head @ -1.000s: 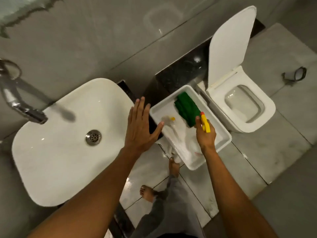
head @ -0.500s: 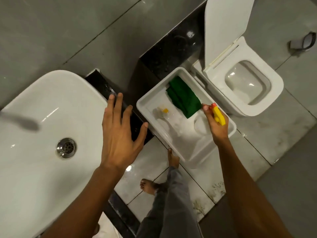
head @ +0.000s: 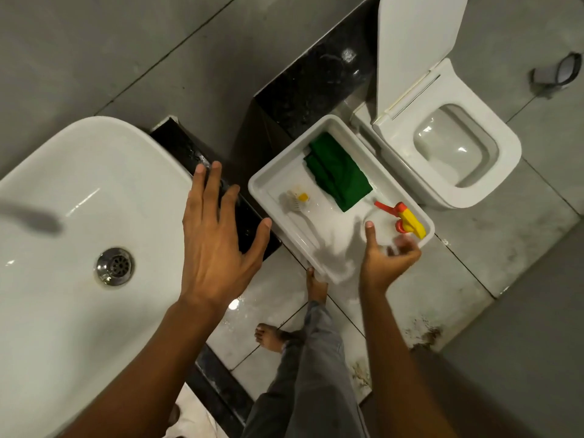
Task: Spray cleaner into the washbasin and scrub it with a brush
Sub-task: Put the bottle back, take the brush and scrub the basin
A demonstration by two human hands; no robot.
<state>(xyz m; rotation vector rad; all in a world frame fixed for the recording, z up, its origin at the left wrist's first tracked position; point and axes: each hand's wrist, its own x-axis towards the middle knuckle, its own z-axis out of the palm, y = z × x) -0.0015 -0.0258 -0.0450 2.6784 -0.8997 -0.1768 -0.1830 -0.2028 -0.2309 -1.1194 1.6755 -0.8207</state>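
The white washbasin (head: 79,311) fills the left, its metal drain (head: 115,266) bare. My left hand (head: 218,245) hovers flat over the basin's right rim, fingers spread, holding nothing. To the right a white tray (head: 262,181) holds a white brush (head: 297,200) with a yellow patch, a folded green cloth (head: 338,172) and the spray bottle (head: 407,218) with its yellow and red trigger head. My right hand (head: 387,263) is just in front of the bottle at the tray's near corner, thumb up, fingers loosely curled and motion-blurred, off the trigger head.
A white toilet (head: 455,147) with its lid raised stands right of the tray. A black stone ledge (head: 249,222) runs between basin and tray. My bare feet (head: 271,338) stand on wet white floor tiles. A blurred tap spout (head: 31,218) overhangs the basin's left side.
My right hand had the spray bottle by its trigger head; the bottle now stands in the tray and the hand has drawn back. The view shifted right; my left hand stayed over the basin rim.
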